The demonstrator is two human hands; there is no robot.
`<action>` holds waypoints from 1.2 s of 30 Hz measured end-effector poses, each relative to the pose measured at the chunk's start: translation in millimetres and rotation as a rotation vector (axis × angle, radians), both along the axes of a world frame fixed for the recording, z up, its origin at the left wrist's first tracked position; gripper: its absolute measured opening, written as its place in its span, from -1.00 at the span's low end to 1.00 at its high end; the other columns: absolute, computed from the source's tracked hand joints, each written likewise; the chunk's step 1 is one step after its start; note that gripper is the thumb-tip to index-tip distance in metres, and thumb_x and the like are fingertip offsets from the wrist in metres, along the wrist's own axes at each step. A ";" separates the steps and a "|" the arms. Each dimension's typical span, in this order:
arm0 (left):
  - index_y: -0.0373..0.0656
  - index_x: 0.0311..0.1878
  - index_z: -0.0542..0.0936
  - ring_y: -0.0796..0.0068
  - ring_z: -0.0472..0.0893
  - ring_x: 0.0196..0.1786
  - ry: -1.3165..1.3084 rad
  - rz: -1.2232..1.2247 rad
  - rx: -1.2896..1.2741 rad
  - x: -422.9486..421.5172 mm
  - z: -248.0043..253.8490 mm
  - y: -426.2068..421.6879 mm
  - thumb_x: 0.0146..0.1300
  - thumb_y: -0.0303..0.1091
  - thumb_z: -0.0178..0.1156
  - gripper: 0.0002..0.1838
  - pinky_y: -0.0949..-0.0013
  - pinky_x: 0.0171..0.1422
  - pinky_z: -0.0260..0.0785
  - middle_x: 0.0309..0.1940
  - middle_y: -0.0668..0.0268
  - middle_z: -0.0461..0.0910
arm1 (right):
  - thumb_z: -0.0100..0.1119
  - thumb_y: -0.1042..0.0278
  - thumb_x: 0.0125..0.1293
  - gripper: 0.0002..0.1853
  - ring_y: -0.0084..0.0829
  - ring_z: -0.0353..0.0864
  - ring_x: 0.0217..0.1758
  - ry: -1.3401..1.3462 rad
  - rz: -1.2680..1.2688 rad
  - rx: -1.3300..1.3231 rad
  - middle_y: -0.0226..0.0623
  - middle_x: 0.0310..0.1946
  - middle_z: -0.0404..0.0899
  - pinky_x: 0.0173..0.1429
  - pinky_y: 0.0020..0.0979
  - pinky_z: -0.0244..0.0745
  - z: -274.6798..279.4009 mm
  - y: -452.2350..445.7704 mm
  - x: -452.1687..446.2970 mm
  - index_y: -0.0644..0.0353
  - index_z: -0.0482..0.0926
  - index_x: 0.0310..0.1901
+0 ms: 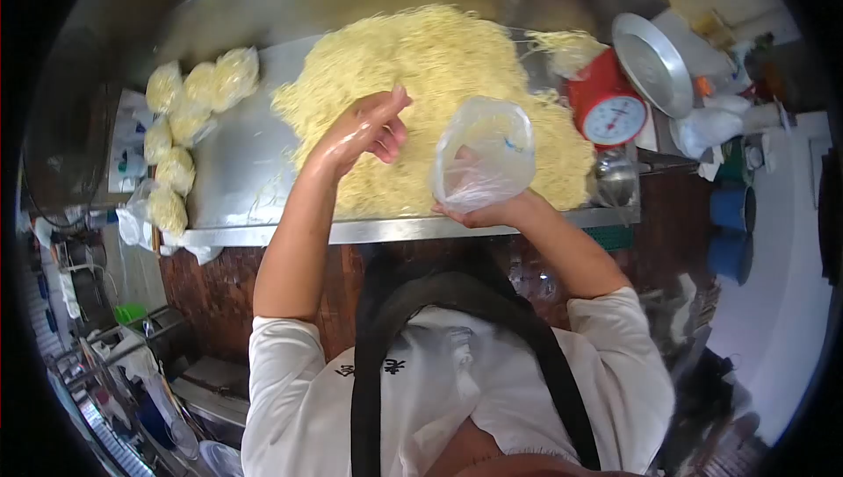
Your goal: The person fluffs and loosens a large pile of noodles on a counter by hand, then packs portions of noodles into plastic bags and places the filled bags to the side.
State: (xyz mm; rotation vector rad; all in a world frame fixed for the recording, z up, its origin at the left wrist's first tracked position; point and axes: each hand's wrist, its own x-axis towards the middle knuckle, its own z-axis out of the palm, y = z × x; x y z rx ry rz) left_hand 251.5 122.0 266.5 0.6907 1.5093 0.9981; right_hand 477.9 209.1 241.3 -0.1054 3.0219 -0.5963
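A big heap of yellow noodles [404, 56] is spread over the steel table [237, 161]. Above its near side, my right hand [492, 215] grips a clear plastic bag [493, 148] from below, with the bag's mouth spread wide; part of that hand shows through the film. My left hand [364, 130] hovers over the noodles to the left of the bag, wet and shiny, its fingers apart and holding nothing.
Several filled bags of noodles [176, 170] line the table's left end. On the right stand a red dial scale [612, 108] with a round metal pan [652, 64] and a metal bowl [615, 177]. Blue buckets [731, 209] are farther right.
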 end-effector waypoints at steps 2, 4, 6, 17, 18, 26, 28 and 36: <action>-0.24 0.21 0.47 0.52 0.56 -0.49 -0.036 -0.007 -0.095 -38.7 -12.0 -30.2 0.35 0.38 -0.04 -0.21 0.42 -0.40 0.46 -0.43 0.29 0.56 | 0.22 0.32 0.21 -0.81 -0.20 0.57 -0.13 -0.003 0.131 0.002 -0.26 -0.32 0.60 0.14 -0.18 0.42 -8.4 -35.8 -56.8 0.14 0.55 -0.16; -0.20 0.05 0.56 0.50 0.58 -0.47 0.059 -0.144 -0.149 -69.4 -24.5 -59.0 0.32 0.14 0.15 -0.45 0.38 -0.38 0.48 -0.43 0.28 0.60 | 0.18 0.37 0.19 -0.77 -0.19 0.57 -0.08 0.028 0.132 -0.168 -0.23 -0.25 0.59 0.20 -0.17 0.41 -23.7 -76.5 -106.5 0.15 0.55 -0.11; -0.20 0.00 0.58 0.50 0.58 -0.47 0.291 -0.151 0.013 -98.8 -40.2 -106.7 0.27 -0.08 0.22 -0.60 0.39 -0.38 0.47 -0.41 0.28 0.61 | 0.18 0.43 0.17 -0.75 -0.19 0.56 -0.01 0.090 -0.022 -0.490 -0.20 -0.13 0.59 0.24 -0.20 0.39 -55.6 -116.5 -148.9 0.17 0.55 -0.08; -0.19 -0.07 0.54 0.57 0.51 -0.24 0.571 1.019 0.137 -264.6 -151.1 -356.1 0.19 -0.67 0.06 -0.74 0.51 -0.10 0.39 -0.32 0.36 0.54 | 0.07 0.64 0.19 -0.37 0.05 0.16 0.49 0.026 -0.322 0.478 0.10 0.43 0.13 0.48 0.29 0.09 -134.2 -89.0 -339.4 -0.01 0.44 0.33; -0.19 -0.07 0.54 0.58 0.51 -0.21 0.673 0.992 0.072 -259.2 -153.8 -365.8 0.21 -0.65 0.08 -0.76 0.51 -0.07 0.38 -0.29 0.36 0.54 | 0.10 0.63 0.17 -0.36 0.05 0.18 0.47 0.012 -0.358 0.493 0.09 0.43 0.16 0.43 0.22 0.21 -146.2 -75.7 -361.1 -0.03 0.44 0.34; -0.23 -0.02 0.60 0.50 0.54 -0.13 0.320 1.093 -0.055 -219.2 -126.3 -357.7 0.17 -0.76 -0.15 -0.57 0.49 0.07 0.36 -0.17 0.33 0.59 | 0.27 0.49 0.17 -0.33 -0.33 0.62 -0.02 -0.082 -0.379 -0.233 -0.17 0.06 0.60 0.02 -0.28 0.63 -206.1 -21.6 -442.4 -0.01 0.39 0.36; -0.24 0.00 0.61 0.43 0.56 -0.09 0.480 1.029 0.026 -245.1 -133.5 -345.3 0.16 -0.74 -0.13 -0.57 0.44 0.12 0.37 -0.14 0.28 0.62 | 0.25 0.50 0.20 -0.39 -0.42 0.67 -0.14 -0.061 -0.653 -0.639 -0.23 -0.05 0.66 -0.03 -0.33 0.66 -142.1 -34.7 -421.9 0.03 0.41 0.33; -0.33 -0.12 0.64 -0.05 0.65 -0.14 1.281 0.947 0.039 -408.3 -118.2 -189.0 0.19 -0.36 0.16 -0.73 0.16 -0.01 0.47 -0.22 -0.08 0.67 | 0.28 0.44 0.28 -0.53 -0.45 0.68 -0.07 0.368 -0.627 -1.272 -0.27 -0.01 0.66 0.03 -0.39 0.64 58.7 -7.4 -380.4 0.19 0.49 0.24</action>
